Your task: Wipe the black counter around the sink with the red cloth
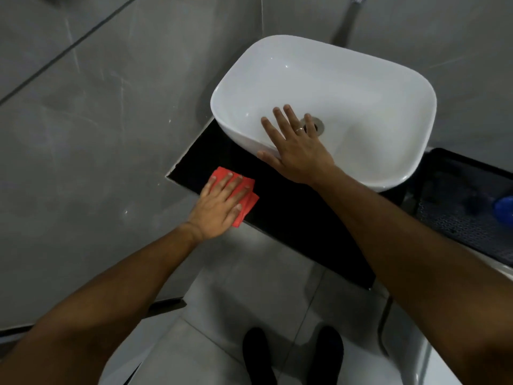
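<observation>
The red cloth (pixel 244 200) lies folded at the left end of the black counter (pixel 291 218), near its front edge, pinned under my left hand (pixel 219 205), which is spread flat with fingers open, pressing rather than gripping. My right hand (pixel 297 151) rests open over the near rim of the white basin (pixel 347 79), holding nothing. To wipe well, I should keep even palm pressure and sweep into the corner, then along the basin's foot.
</observation>
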